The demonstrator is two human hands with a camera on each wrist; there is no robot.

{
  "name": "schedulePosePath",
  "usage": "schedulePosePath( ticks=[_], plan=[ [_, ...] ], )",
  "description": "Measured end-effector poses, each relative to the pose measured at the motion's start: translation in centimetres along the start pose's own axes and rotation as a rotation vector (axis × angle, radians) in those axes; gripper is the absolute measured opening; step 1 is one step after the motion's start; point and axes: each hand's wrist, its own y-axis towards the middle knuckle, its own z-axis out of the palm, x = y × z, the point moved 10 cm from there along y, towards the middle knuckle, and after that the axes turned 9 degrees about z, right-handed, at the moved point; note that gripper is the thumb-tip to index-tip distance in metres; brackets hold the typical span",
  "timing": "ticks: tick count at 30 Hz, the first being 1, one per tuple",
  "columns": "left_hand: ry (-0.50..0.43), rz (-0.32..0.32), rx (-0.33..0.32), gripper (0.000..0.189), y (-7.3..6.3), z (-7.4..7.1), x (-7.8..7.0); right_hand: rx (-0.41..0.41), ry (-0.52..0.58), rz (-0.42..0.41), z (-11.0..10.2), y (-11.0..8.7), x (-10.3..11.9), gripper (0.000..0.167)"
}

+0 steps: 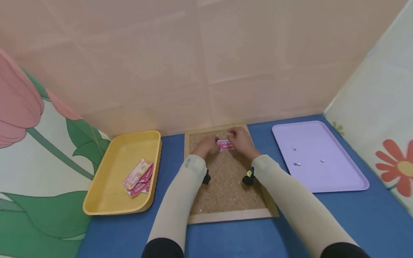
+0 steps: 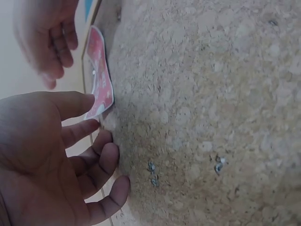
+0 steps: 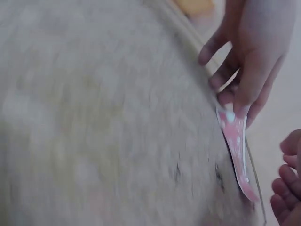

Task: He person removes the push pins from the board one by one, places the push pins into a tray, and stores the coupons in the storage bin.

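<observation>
A pink-and-red printed coupon (image 1: pixel 225 145) lies near the top of a cork board (image 1: pixel 229 186), its ends curling up a little. My left hand (image 1: pixel 206 146) pinches the coupon's left end between thumb and forefinger, the other fingers curled close over the cork. A tiny pale dot, like a pin head (image 2: pixel 94 72), shows on the coupon toward its other end. My right hand (image 1: pixel 242 142) hovers by the coupon's right end, apart from it, with fingers loosely bent and nothing visible in them.
At left stands a yellow tray (image 1: pixel 104 179) with several similar coupons (image 1: pixel 138 179) piled inside. A lilac tray (image 1: pixel 335 154) at right carries several small metal pieces (image 1: pixel 297 164). The blue table (image 1: pixel 226 238) meets a pale back wall behind the board.
</observation>
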Motion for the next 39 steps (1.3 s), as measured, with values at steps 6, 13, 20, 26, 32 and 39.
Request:
schedulePosePath(
  ticks=[6, 13, 20, 26, 32, 39],
  plan=[
    [-0.064, -0.043, 0.01, 0.048, 0.2, 0.9, 0.5, -0.061, 0.119, 0.091, -0.2, -0.7, -1.6, 0.037],
    [-0.07, -0.05, 0.026, 0.042, -0.2, 1.4, 0.0, -0.06, 0.08, 0.091, 0.3, -1.3, -2.5, 0.036],
    [-0.083, -0.048, 0.015, 0.037, -0.3, 1.3, 0.3, -0.053, 0.014, 0.088, 0.7, -1.3, -2.4, 0.033],
    [-0.084, -0.036, 0.012, 0.028, -0.1, 1.1, 0.8, -0.03, -0.039, 0.104, 1.4, -0.9, -2.9, 0.027],
    [-0.152, -0.052, 0.023, 0.019, -0.5, 1.2, 1.2, -0.026, -0.09, 0.094, 1.8, -0.9, -3.0, 0.022],
    [-0.107, -0.055, 0.014, 0.015, -0.3, 1.2, 1.1, -0.061, -0.135, 0.075, 1.8, -1.0, -2.8, 0.022]
  ],
)
